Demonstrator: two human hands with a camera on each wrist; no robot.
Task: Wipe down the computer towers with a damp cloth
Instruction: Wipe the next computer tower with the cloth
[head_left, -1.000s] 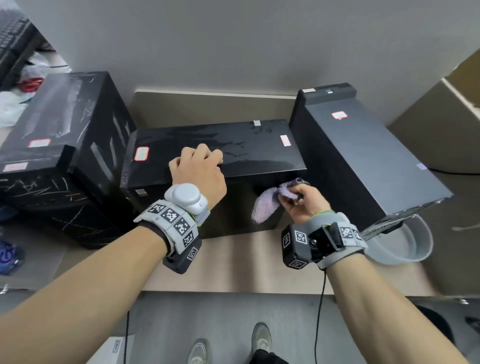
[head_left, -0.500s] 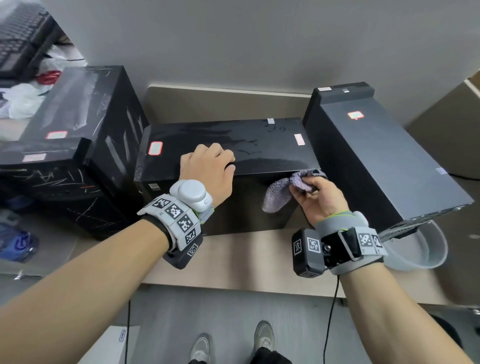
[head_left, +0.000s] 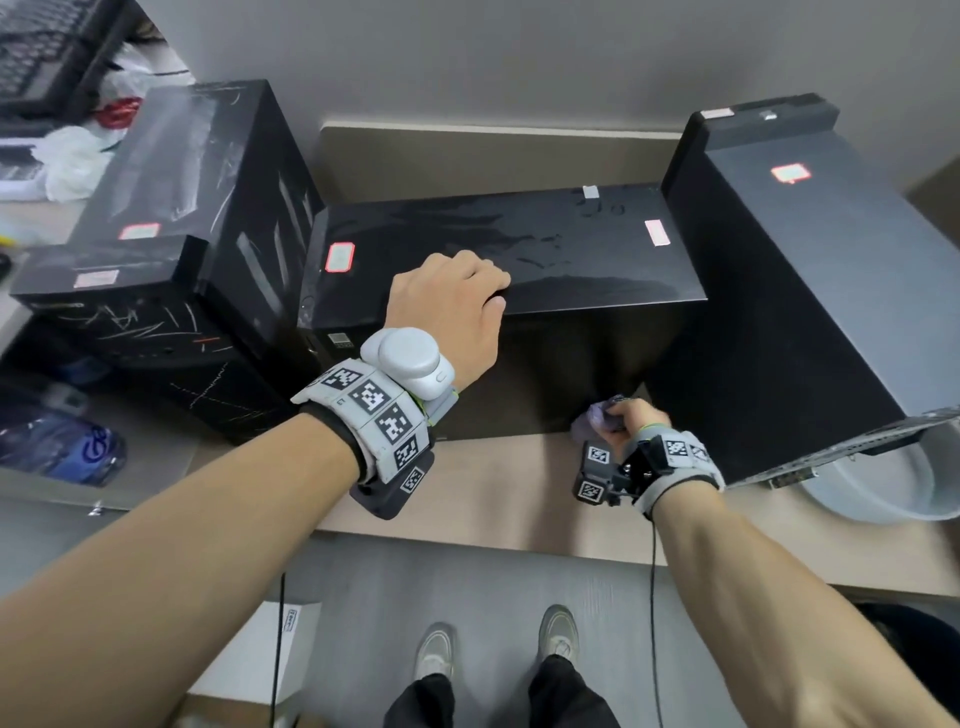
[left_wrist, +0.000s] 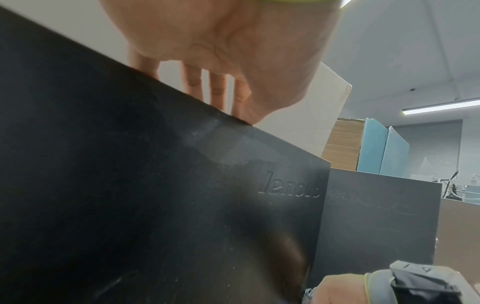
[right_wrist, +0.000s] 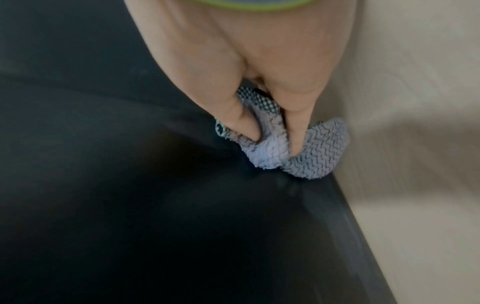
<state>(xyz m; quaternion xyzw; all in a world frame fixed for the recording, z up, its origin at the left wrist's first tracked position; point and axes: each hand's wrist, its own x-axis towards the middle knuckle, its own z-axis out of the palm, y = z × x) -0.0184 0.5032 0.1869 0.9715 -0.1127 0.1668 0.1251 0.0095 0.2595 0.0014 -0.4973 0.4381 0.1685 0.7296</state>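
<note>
Right hand (head_left: 631, 418) pinches bunched lilac cloth (right_wrist: 293, 152) at middle black tower's (head_left: 519, 244) side base, 5 o'clock; left hand (head_left: 447, 306), fingers curled, steadies its streaky wet top; 2 neighbouring towers likely remain.

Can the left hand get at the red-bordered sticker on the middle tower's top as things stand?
Probably yes: the left hand rests on the middle tower, and the sticker lies just beside it, uncovered.

1. Cloth (right_wrist: 298, 152) — lilac-grey, zigzag weave, with a black-and-white checked edge.
2. Middle tower (head_left: 519, 244) — glossy black; red-bordered sticker (head_left: 340, 256).
3. Wristbands (head_left: 374, 410) — grey, with black-and-white square codes.
</note>
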